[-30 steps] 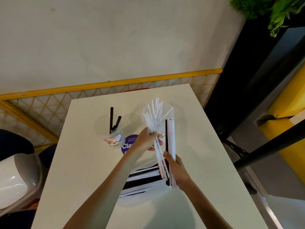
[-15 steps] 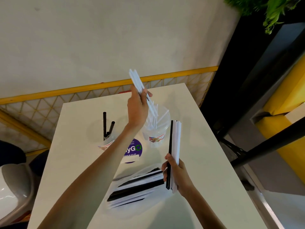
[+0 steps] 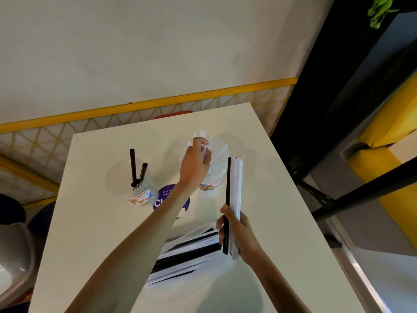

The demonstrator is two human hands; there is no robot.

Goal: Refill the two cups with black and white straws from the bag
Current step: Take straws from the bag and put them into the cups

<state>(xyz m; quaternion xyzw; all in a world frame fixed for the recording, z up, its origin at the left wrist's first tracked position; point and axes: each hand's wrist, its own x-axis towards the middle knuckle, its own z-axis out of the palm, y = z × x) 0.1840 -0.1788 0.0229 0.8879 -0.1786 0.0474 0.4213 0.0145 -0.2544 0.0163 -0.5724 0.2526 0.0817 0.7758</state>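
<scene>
Left hand (image 3: 196, 164) curled round white straws (image 3: 203, 135) in the clear cup (image 3: 214, 185), right hand (image 3: 238, 231) gripping an upright black-and-white bundle (image 3: 234, 181), bag (image 3: 187, 251) lying on the worktop (image 3: 90, 233) between both arms, second cup (image 3: 137, 195) holding black straws (image 3: 132, 163).

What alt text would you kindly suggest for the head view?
A person's left-hand grip holds white straws at the right cup, while the right-hand grip holds a mixed bundle near the straw bag. The left cup holds black straws.

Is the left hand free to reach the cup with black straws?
Probably yes: the left hand, holding white straws at the other cup, has only open table between it and the black-straw cup, though it is occupied.
</scene>
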